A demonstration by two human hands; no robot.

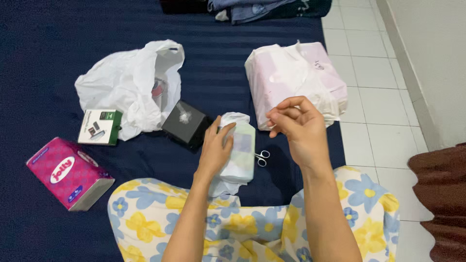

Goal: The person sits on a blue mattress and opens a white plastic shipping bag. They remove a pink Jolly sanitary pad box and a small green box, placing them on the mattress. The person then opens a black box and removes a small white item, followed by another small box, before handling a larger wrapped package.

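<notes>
1. Two hands work over a dark blue mattress [58, 48] that lies on a white tiled floor [378, 121].
2. The left hand [216, 148] grips a small parcel wrapped in white tissue [240, 153] — fingers curled round its left side, thumb up near its top. The parcel stands roughly upright, just in front of the person's knees.
3. The right hand [298, 128] is raised beside the parcel without touching it, fingers curled in and pinched together at the tips; I cannot tell whether anything is held between them.
4. Small scissors [262, 157] lie on the mattress just right of the parcel, between the two hands.
5. A black box [187, 124] sits just left of the left hand, with a crumpled white plastic bag [128, 85] behind it.
6. A small green and white box [100, 127] rests against the bag's lower left edge.
7. A pink tissue pack [68, 173] lies at the far left, well apart from the hands.
8. A large bundle in pale pink and white wrapping [296, 77] sits beyond the right hand — near the mattress edge.
</notes>
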